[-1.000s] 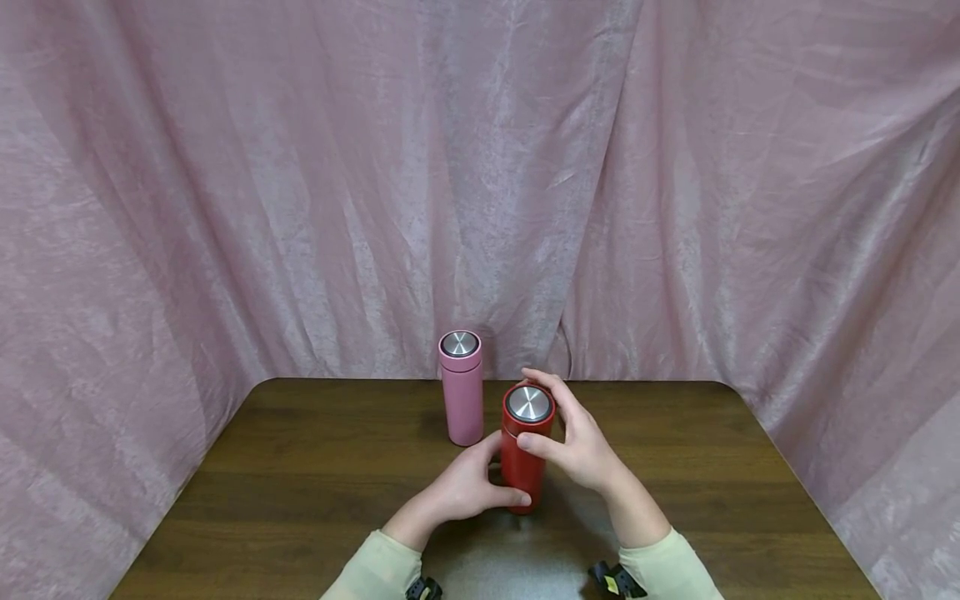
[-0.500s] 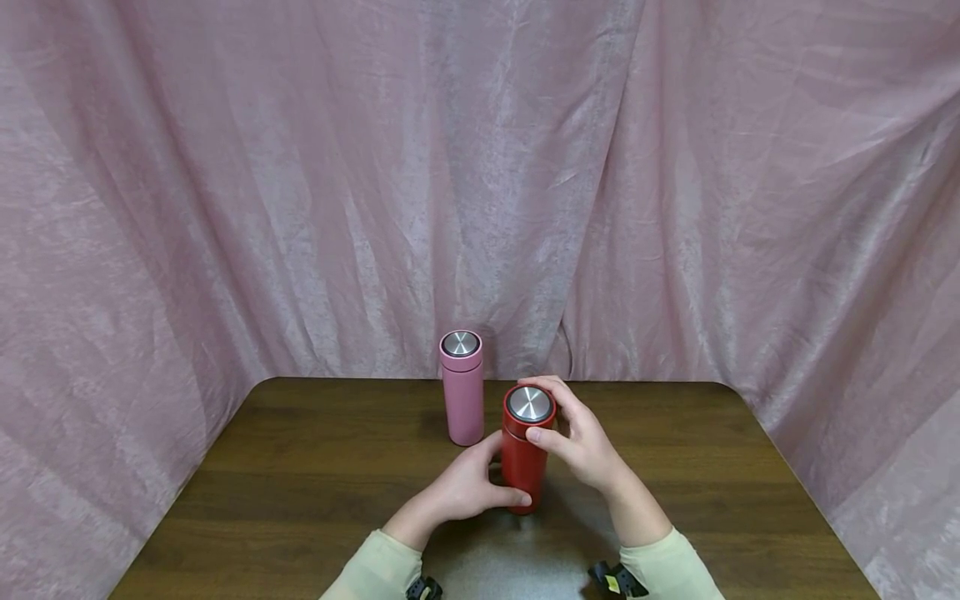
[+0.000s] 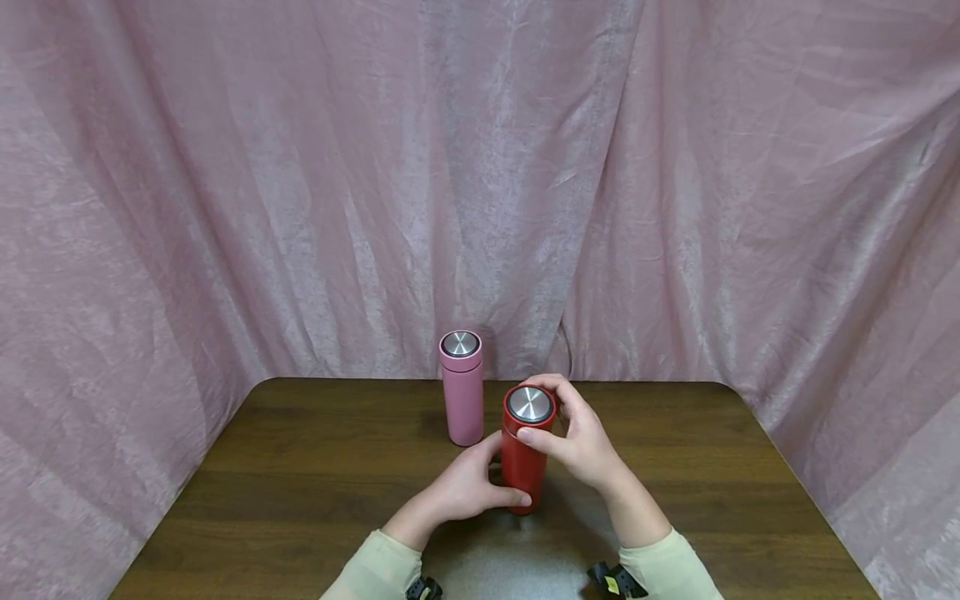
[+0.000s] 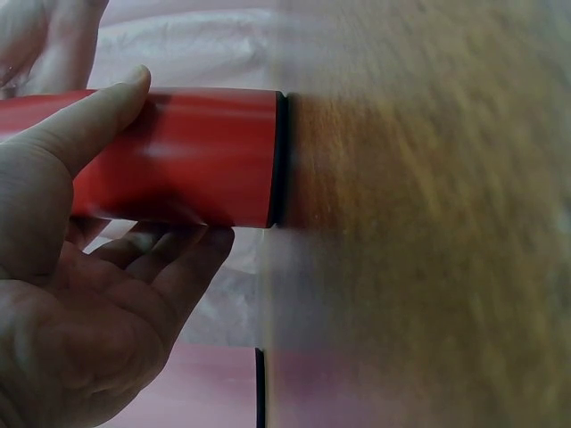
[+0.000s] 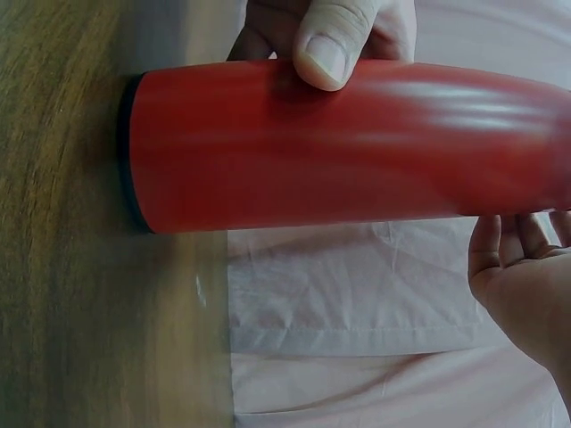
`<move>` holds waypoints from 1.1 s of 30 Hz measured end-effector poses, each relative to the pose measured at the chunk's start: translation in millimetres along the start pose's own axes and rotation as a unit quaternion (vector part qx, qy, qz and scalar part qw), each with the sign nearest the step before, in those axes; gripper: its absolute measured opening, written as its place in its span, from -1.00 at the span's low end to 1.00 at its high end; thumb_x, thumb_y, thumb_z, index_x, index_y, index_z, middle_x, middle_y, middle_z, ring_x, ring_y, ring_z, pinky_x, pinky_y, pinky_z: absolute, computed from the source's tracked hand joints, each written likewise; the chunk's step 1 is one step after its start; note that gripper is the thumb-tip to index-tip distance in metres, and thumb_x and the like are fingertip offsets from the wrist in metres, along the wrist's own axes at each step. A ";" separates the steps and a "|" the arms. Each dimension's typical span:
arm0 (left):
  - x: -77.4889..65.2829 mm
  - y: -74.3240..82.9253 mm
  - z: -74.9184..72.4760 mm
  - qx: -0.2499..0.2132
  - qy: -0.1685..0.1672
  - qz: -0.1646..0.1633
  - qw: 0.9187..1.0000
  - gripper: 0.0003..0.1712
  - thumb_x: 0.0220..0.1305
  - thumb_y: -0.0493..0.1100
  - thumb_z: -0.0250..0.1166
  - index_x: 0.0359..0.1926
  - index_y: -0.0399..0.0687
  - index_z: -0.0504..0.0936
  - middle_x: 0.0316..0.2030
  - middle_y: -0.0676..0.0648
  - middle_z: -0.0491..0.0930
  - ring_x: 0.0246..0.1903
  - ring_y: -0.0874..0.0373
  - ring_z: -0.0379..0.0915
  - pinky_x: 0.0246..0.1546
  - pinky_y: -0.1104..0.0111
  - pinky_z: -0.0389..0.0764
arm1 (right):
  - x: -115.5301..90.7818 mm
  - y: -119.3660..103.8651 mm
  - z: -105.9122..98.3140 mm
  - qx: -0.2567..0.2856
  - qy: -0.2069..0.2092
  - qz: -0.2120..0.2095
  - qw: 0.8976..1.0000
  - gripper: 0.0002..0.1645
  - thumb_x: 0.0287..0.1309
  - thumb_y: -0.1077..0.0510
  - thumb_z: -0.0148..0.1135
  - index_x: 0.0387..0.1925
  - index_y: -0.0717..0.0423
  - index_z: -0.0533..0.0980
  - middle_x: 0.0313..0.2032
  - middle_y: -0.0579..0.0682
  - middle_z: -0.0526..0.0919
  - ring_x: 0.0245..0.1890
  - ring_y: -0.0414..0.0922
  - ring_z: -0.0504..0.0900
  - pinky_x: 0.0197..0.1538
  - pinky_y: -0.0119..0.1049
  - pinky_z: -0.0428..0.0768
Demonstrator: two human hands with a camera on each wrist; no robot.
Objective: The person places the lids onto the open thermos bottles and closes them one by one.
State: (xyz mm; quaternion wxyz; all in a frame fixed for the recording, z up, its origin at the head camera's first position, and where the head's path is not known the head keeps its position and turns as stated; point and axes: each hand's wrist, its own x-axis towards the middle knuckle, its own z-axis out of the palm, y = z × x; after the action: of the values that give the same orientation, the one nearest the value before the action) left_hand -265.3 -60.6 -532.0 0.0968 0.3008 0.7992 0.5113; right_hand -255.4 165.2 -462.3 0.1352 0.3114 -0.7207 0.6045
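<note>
A red thermos (image 3: 522,467) with a silver-topped lid stands upright on the wooden table. My left hand (image 3: 463,486) grips its lower body, thumb across the front and fingers behind, as the left wrist view also shows around the red wall (image 4: 187,160). At the top, my right hand (image 3: 583,442) holds the lid (image 3: 529,403) between the thumb in front and the fingers at the far side. In the right wrist view the right hand (image 5: 526,276) is at the upper end of the thermos, partly out of frame.
A pink thermos (image 3: 462,392) stands upright behind and left of the red one. The brown table (image 3: 300,483) ends at a back edge before a pink velvet curtain (image 3: 337,208).
My right thumb shifts rightward along the lid's front, then back left, while the right fingers draw in closer around it. The left hand and both thermoses stay in place.
</note>
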 end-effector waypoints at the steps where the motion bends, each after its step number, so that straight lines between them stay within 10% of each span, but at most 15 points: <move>1: 0.0 0.3 -0.1 0.000 0.000 0.001 1.000 -0.26 0.17 -0.06 0.76 0.31 0.23 0.60 0.14 0.24 0.71 0.24 0.18 0.66 0.34 0.21 0.63 | 0.1 0.2 0.3 0.000 0.003 0.002 1.000 -0.31 0.21 0.33 0.59 0.34 0.18 0.51 0.21 0.11 0.67 0.21 -0.10 0.67 0.29 -0.30 0.59; 13: -0.2 0.4 0.0 0.000 0.000 -0.006 1.000 -0.26 0.17 -0.05 0.76 0.32 0.25 0.60 0.14 0.25 0.71 0.26 0.17 0.66 0.35 0.21 0.62 | -0.5 -2.2 2.1 -0.013 0.018 0.022 1.000 -0.27 0.17 0.25 0.66 0.32 0.10 0.52 0.22 0.04 0.69 0.19 -0.10 0.66 0.29 -0.31 0.57; 22: 0.0 -0.5 0.2 0.002 0.002 -0.005 1.000 -0.27 0.17 -0.05 0.76 0.30 0.28 0.60 0.15 0.25 0.70 0.27 0.16 0.65 0.35 0.17 0.63 | -1.4 4.3 -1.4 0.020 -0.048 -0.020 0.998 -0.15 0.39 0.27 0.40 0.64 0.12 0.34 0.29 0.18 0.56 0.29 -0.05 0.61 0.38 -0.31 0.54; 33: -1.0 -0.3 0.2 0.000 0.002 -0.008 1.000 -0.28 0.17 -0.04 0.76 0.29 0.28 0.60 0.15 0.26 0.70 0.29 0.14 0.64 0.35 0.18 0.62 | 0.3 2.9 0.9 0.033 -0.036 -0.035 0.998 -0.31 0.33 0.36 0.40 0.46 0.22 0.49 0.29 0.17 0.59 0.25 -0.06 0.64 0.30 -0.30 0.62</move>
State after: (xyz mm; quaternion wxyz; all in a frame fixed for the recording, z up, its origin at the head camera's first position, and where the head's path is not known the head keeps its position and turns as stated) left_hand -264.5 -61.1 -532.5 0.0991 0.2929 0.8019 0.5112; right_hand -257.3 164.5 -464.7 0.1197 0.3620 -0.6933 0.6115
